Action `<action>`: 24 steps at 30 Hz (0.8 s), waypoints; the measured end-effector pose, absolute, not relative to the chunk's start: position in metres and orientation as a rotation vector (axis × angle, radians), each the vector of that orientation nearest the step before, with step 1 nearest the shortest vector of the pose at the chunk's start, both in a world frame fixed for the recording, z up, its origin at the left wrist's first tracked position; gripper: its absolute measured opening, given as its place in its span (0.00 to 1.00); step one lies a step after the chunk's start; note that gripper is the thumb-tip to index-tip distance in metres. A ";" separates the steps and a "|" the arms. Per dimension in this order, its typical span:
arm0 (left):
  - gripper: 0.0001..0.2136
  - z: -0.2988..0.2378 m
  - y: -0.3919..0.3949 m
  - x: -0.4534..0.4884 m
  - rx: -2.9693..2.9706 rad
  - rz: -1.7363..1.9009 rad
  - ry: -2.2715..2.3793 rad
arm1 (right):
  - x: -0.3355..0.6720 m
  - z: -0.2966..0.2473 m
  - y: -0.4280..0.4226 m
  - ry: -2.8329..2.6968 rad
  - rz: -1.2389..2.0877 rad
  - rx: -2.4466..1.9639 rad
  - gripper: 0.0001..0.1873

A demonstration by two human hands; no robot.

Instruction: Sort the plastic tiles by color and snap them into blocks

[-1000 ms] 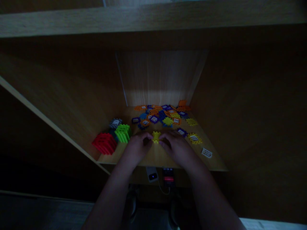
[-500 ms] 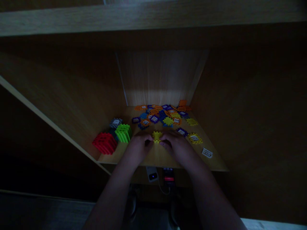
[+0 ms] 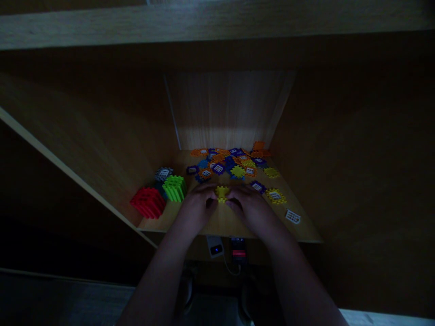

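Between my two hands is a yellow building tile [image 3: 222, 194] with notched edges, above the front part of the wooden shelf [image 3: 220, 224]. The fingers of my left hand [image 3: 199, 203] pinch its left side. On the right side, my right hand [image 3: 247, 202] grips it the same way. Whether it is one tile or a few pressed together is hard to see in the dim light. A stack of green tiles [image 3: 174, 188] stands just left of my left hand. Near my right hand lie a purple tile [image 3: 258, 187] and a yellow tile with a white window insert [image 3: 276, 196].
Loose orange, blue, purple and yellow tiles [image 3: 219, 168] are heaped at the back. Red tiles [image 3: 148, 202] are stacked front left, and a white window piece [image 3: 292, 216] lies front right. Below the shelf edge are a phone [image 3: 239, 250] and a cabled grey device [image 3: 215, 247]. Cabinet walls enclose both sides.
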State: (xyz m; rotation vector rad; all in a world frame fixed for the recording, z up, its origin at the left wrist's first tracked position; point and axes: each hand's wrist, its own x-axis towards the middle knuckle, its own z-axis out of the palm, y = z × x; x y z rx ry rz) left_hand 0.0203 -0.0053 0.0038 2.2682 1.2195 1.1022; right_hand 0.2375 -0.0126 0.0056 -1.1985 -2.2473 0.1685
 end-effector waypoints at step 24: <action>0.11 0.003 -0.005 0.023 2.400 1.016 1.223 | 0.238 0.003 -0.012 -2.205 0.194 -1.194 0.09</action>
